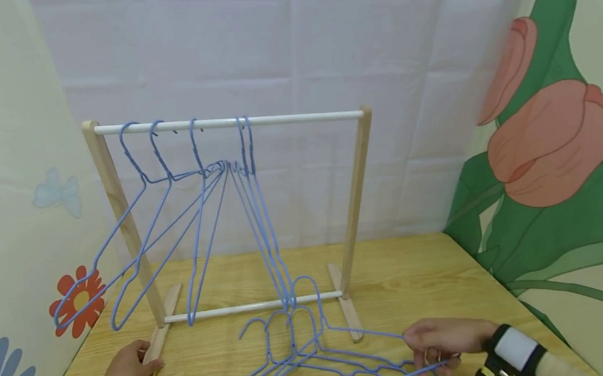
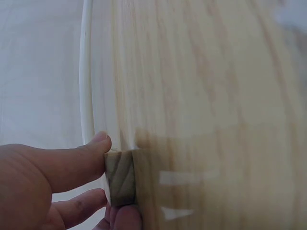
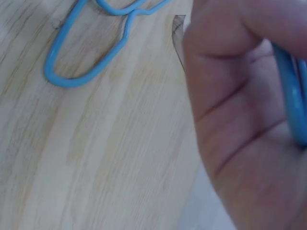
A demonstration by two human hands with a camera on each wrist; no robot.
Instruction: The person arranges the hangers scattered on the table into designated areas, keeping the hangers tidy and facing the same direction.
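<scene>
Five slim blue hangers hang; the right hand grips another hanger, the left hand a wooden foot.

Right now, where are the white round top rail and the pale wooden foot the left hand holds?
White top rail (image 1: 222, 123): head view, bare middle.
Wooden foot (image 1: 157, 344): head view, front part.

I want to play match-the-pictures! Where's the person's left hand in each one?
Head: the left hand is at the lower left, holding the end of the rack's wooden foot.
Left wrist: it's big at the lower left, thumb and fingers around that foot's end.
Right wrist: it's not in this picture.
Shared landmark: the wood-grain table shows in all three.
</scene>
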